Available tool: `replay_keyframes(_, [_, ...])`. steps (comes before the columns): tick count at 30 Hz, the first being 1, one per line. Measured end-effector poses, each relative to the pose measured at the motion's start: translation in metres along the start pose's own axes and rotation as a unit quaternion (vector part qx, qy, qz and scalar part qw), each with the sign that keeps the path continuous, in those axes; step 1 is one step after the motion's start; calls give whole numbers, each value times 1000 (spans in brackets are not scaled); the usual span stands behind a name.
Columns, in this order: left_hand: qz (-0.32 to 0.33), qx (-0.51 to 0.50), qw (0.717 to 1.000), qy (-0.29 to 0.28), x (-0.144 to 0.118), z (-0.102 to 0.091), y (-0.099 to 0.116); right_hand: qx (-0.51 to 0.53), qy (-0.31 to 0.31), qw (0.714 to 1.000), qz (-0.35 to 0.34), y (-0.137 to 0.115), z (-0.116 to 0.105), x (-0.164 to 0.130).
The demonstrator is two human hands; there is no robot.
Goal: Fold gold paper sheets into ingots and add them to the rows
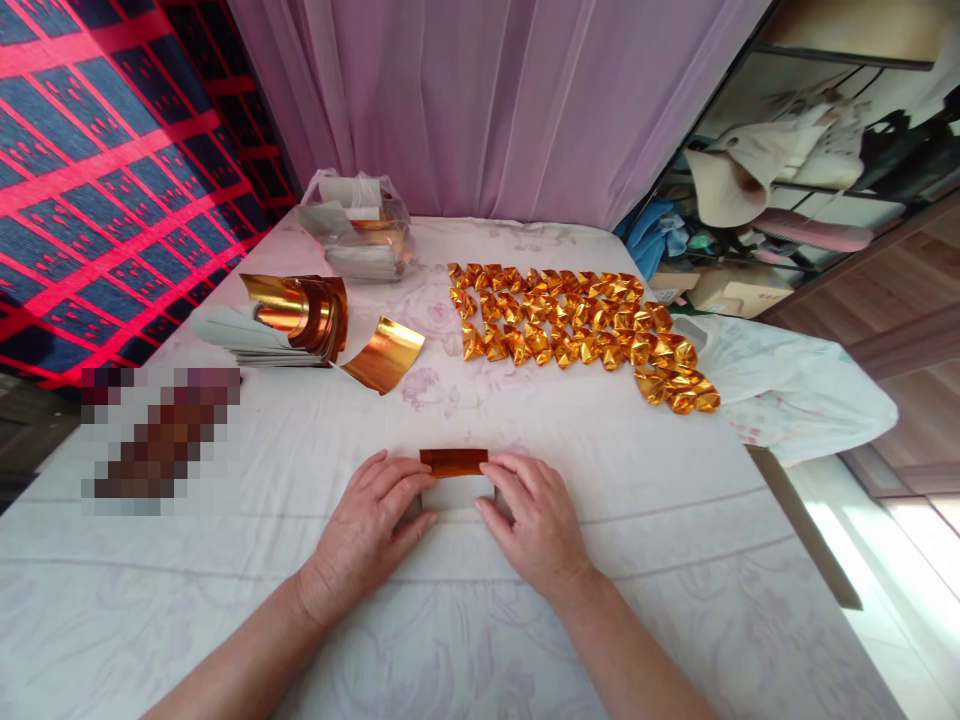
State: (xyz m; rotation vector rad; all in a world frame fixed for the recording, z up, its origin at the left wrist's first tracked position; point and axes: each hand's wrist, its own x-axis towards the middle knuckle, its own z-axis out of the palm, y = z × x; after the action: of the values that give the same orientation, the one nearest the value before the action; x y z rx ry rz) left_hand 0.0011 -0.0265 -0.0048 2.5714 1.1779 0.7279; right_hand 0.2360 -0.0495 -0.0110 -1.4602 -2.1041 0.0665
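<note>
Between my hands lies a sheet of gold foil paper [454,462] with its pale back up and its far edge folded over as a gold strip. My left hand [377,515] has its fingers closed on the left side of the sheet, fingertips on the fold and thumb nearer to me. Its right side is held the same way by my right hand [531,510]. Beyond the left hand, a single loose gold foil sheet [386,355] lies curled on the table. Several folded gold foil pieces [566,315] form rows at the far right.
A stack of gold foil sheets [300,315] sits at the left on a white patterned tablecloth [480,620]. Behind it is a clear plastic bag [360,230] of more paper. A purple curtain [480,110] hangs at the back, with a cluttered shelf [787,190] on the right.
</note>
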Motion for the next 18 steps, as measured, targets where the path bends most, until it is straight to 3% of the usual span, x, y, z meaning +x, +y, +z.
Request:
replay_keyframes(12, [-17, -49, 999, -18, 2, -10, -1, 37, 38, 998, -45, -7, -10, 1])
replay_keyframes(18, [-51, -51, 997, 37, 4, -9, -3, 72, 20, 995, -70, -10, -16, 1])
